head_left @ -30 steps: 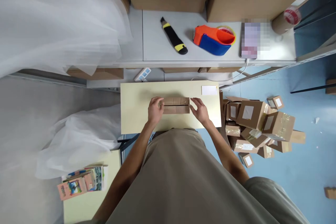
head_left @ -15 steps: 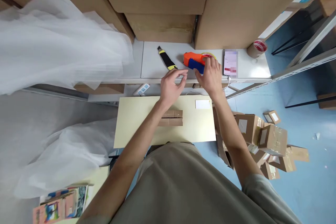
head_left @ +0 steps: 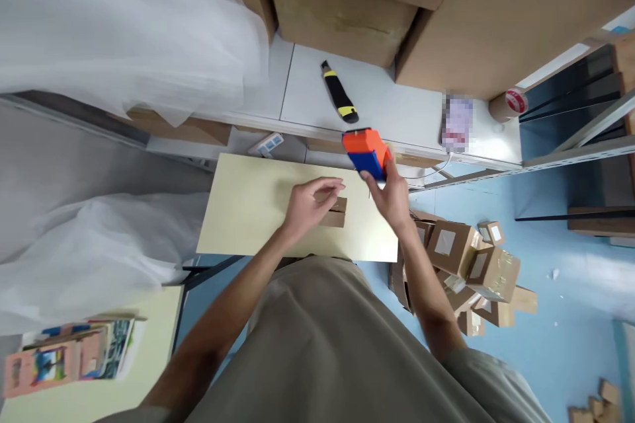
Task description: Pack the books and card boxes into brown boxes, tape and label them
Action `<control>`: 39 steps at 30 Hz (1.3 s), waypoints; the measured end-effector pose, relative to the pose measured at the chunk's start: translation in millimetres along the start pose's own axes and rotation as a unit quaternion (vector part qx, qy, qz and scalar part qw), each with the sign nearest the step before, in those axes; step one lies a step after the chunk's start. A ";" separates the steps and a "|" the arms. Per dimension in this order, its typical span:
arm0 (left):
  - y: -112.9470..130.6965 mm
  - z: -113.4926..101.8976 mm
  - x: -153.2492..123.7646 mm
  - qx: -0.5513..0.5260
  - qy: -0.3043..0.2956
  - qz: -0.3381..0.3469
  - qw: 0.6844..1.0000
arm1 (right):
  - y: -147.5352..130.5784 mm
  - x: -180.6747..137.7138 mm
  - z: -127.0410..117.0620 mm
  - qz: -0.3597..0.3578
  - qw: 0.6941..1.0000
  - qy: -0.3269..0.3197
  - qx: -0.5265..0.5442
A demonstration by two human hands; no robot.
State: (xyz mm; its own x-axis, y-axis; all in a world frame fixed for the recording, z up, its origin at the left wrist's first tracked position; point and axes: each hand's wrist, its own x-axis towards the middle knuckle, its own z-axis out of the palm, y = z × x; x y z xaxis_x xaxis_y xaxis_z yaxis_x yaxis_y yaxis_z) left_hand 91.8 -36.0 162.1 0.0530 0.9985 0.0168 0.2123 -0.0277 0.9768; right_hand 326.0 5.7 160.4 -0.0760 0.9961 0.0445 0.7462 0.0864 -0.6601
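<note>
My right hand (head_left: 389, 197) is wrapped round an orange and blue tape dispenser (head_left: 366, 153), lifted in front of the shelf's edge. My left hand (head_left: 310, 203) is over a small flat cardboard box (head_left: 335, 213) and hides part of it. Its fingers are loosely bent with the thumb apart, and nothing shows in them. The box lies on a pale yellow table (head_left: 248, 211) in front of my body. On the white shelf (head_left: 397, 102) behind lies a black and yellow utility knife (head_left: 340, 92).
Large cartons (head_left: 342, 13) stand at the back of the shelf. White foam sheeting (head_left: 149, 33) hangs at the left. A phone (head_left: 457, 122) and a tape roll (head_left: 508, 104) are on the right. Small boxes (head_left: 451, 244) are piled on the floor, and booklets (head_left: 64, 357) lie at lower left.
My right hand has taken the tape dispenser off the shelf and drawn it toward me. My left hand has come back from the shelf to over the small box. The view has shifted.
</note>
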 end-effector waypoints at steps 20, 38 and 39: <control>-60.7 -121.0 -74.1 -0.191 0.062 -0.151 0.968 | -101.0 -89.5 89.4 0.084 0.953 -0.224 0.185; -134.2 -154.7 -52.9 -0.215 -0.066 -0.193 0.955 | -155.7 -87.4 97.0 0.151 0.953 -0.263 -0.023; -144.9 -146.3 -56.3 -0.233 -0.065 -0.212 0.947 | -155.1 -86.3 100.4 0.160 0.949 -0.267 -0.048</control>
State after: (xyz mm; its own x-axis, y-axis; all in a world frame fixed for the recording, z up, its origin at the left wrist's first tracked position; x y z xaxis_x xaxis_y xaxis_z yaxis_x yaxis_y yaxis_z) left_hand -84.7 -81.1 50.9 0.1848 0.8998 -0.3952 -0.2109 0.4291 0.8783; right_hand 150.4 -95.4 183.6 -0.1407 0.8230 -0.5504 0.8425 -0.1924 -0.5031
